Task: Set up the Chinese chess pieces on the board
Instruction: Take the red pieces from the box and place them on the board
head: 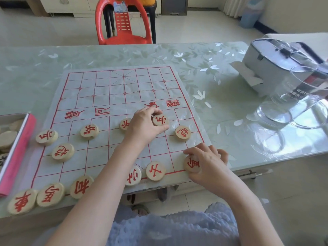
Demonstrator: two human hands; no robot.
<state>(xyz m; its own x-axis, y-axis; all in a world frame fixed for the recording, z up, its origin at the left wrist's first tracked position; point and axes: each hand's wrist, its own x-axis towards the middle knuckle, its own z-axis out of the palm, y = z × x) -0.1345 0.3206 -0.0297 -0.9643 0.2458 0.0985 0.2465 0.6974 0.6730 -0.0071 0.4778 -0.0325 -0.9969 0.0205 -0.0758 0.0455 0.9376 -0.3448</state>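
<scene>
As the left hand (144, 127) and right hand (208, 165) pinch pieces (160, 120), a floral table (204, 55) bears the board (106, 102).

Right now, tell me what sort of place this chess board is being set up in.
Most likely a home living or dining room: a table under a floral plastic cover, a red plastic chair on the tiled floor, and a low white cabinet along the far wall.
</scene>
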